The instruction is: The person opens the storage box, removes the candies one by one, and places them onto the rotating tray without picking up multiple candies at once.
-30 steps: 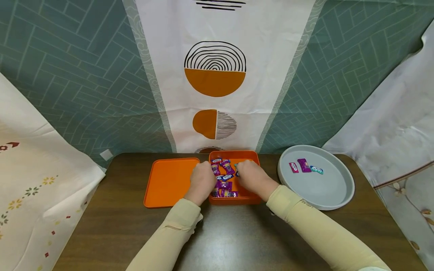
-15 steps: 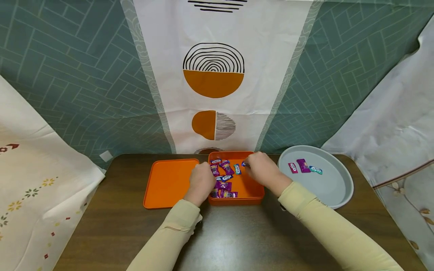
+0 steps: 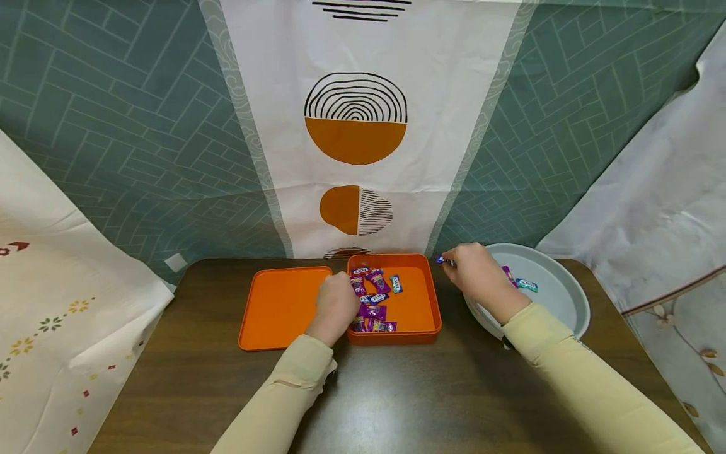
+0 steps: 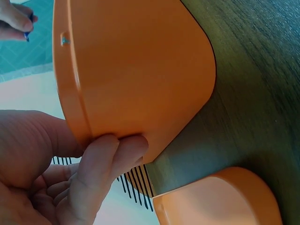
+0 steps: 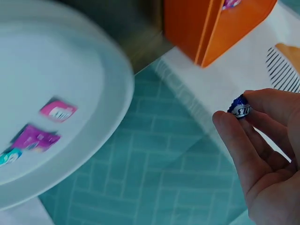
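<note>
My right hand pinches a small blue wrapped candy between thumb and fingertip, raised between the orange box and the round grey tray. The left hand grips the box's left wall, thumb on one side and fingers on the other, as the left wrist view shows. Along the left half of the box lie several wrapped candies, mostly purple, with a teal-and-white one a little apart. On the tray are a pink candy, a purple candy and a teal candy.
A flat orange lid lies on the dark wooden table, left of the box. Behind the table's far edge hangs a patterned cloth. The grey tray stands at the table's right, its raised rim facing the box.
My right hand has lifted the blue candy out of the box and carried it right, to the near side of the tray's left rim. The left hand stays on the box.
</note>
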`<state>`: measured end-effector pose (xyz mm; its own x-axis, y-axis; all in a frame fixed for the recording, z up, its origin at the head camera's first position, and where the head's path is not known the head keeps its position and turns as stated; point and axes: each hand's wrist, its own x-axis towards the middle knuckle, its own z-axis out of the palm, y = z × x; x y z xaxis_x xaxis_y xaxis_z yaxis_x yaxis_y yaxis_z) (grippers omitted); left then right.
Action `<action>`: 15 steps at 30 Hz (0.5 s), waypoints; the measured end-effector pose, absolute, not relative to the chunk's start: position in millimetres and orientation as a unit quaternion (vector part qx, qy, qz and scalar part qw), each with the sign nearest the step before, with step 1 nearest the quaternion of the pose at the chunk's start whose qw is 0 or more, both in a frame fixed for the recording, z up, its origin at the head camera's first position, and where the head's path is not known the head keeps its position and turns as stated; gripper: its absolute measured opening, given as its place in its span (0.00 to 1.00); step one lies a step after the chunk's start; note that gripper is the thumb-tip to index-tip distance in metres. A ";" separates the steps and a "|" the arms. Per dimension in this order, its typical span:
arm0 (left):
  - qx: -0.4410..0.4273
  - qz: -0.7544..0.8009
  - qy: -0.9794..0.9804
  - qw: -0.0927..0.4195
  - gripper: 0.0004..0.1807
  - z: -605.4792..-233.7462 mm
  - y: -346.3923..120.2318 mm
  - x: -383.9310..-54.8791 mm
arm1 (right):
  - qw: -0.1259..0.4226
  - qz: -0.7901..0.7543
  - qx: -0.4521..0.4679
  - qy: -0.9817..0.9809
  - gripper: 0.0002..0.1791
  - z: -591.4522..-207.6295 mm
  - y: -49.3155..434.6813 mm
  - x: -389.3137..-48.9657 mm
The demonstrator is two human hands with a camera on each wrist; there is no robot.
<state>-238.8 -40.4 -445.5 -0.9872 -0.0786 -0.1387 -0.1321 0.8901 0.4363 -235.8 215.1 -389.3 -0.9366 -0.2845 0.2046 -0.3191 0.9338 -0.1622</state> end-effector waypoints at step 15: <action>-0.053 0.233 0.968 0.070 0.22 -445.1 -40.8 -238.5 | 0.106 0.095 0.122 -0.982 0.12 -401.4 280.9 -229.2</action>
<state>-238.5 -40.8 -445.1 -0.9844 -0.0708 -0.1610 -0.1364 0.8854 0.4444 -229.2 280.9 -401.4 -0.9479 -0.2199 0.2306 -0.2598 0.9523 -0.1601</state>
